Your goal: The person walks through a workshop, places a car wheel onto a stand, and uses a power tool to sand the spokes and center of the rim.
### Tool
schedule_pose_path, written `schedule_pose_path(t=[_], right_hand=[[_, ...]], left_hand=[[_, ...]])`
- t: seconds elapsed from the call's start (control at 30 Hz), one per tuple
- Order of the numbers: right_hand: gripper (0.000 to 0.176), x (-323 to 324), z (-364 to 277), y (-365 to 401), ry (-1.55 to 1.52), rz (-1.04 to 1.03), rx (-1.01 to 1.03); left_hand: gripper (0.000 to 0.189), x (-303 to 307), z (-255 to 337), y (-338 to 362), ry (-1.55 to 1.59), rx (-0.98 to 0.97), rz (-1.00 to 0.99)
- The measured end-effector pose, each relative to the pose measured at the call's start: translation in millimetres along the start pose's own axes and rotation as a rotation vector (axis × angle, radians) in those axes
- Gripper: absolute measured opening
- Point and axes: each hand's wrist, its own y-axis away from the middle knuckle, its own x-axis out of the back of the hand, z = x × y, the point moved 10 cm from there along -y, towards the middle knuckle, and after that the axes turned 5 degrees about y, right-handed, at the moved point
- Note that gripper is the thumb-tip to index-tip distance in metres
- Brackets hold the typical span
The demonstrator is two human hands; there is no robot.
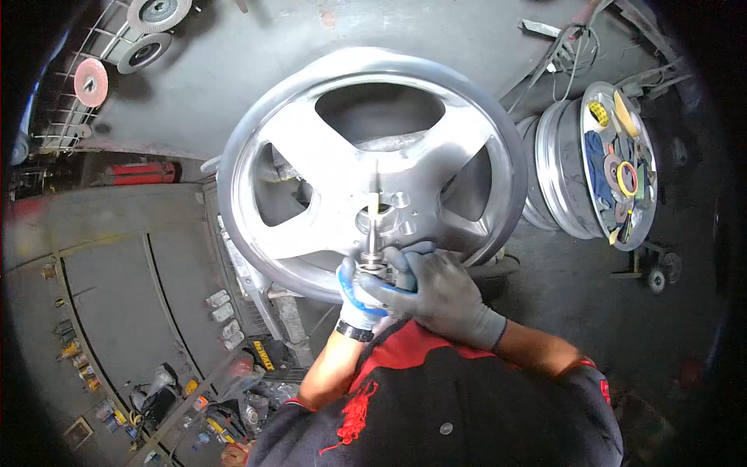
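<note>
A bare metal car wheel (311, 148) with broad spokes stands upright in front of me, its face towards me. Both my hands are wrapped around a metal rotary grinder (373, 251) close to my chest. Its slim shaft points up past the hub hole, and the tip is blurred against the wheel's centre. My left hand (359, 302), in a white and blue glove, is closed around the tool's body from the left. From the right, my right hand (447, 292), in a grey glove, grips the same body, hiding much of it.
On the right, a stack of wheel rims (560, 167) carries yellow tape (597, 114), discs and cloths. Flap discs (145, 51) and a pink disc (91, 82) hang on a wire rack at upper left. Cables (574, 50) hang at upper right. Shelves with clutter fill the lower left.
</note>
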Motion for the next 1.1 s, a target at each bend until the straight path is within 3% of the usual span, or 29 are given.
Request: schedule_pose_path(t=[0.17,0.3,0.37,0.43,0.47,0.5,0.57,0.6,0.63,0.7,0.77,0.8,0.83,0.9,0.97,1.03,1.1], right_hand=[[0.052,-10,-2,-2,0.051,-0.035,-0.006],[0.051,6,10,17,0.134,0.084,-0.050],[0.051,6,12,24,0.185,0.083,-0.059],[0.049,4,14,25,0.098,0.026,-0.074],[0.049,4,13,22,0.096,0.028,-0.073],[0.050,1,7,16,0.097,-0.005,-0.039],[0.051,-7,2,5,0.098,-0.037,-0.004],[0.052,-6,-3,1,0.110,0.019,0.026],[0.053,-4,-7,-2,0.121,0.075,0.055],[0.054,1,-6,-3,0.091,0.070,0.040],[0.054,2,4,5,0.010,0.003,-0.016],[0.055,7,9,11,-0.048,-0.010,-0.059],[0.055,10,11,15,-0.045,-0.011,-0.059],[0.058,20,19,22,-0.154,0.036,-0.112],[0.061,23,20,21,-0.176,0.022,-0.116],[0.064,19,17,13,-0.221,-0.026,-0.091],[0.067,15,12,2,-0.263,-0.030,-0.058]], left_hand=[[0.083,47,14,18,0.164,0.023,0.226],[0.089,59,-14,7,0.217,0.082,0.239],[0.092,44,-34,2,0.251,0.199,0.212],[0.094,93,-11,19,-0.051,-0.005,0.541],[0.090,35,-21,7,0.301,0.118,0.077],[0.087,60,1,16,0.072,0.004,0.247],[0.085,45,10,24,0.168,-0.026,0.251],[0.085,14,-2,27,0.822,0.104,0.151],[0.095,2,6,28,0.622,0.081,0.023],[0.090,3,11,28,0.511,0.033,0.084],[0.087,-5,8,17,0.067,0.033,0.080],[0.091,-2,-1,17,0.017,0.038,0.170],[0.090,-10,-15,14,0.109,0.129,0.113],[0.090,-12,-27,13,0.178,0.129,0.155],[0.082,-14,-28,19,0.058,0.187,0.166],[0.085,-9,-10,28,0.024,0.009,0.289],[0.090,-27,4,31,-0.097,-0.034,0.187]])
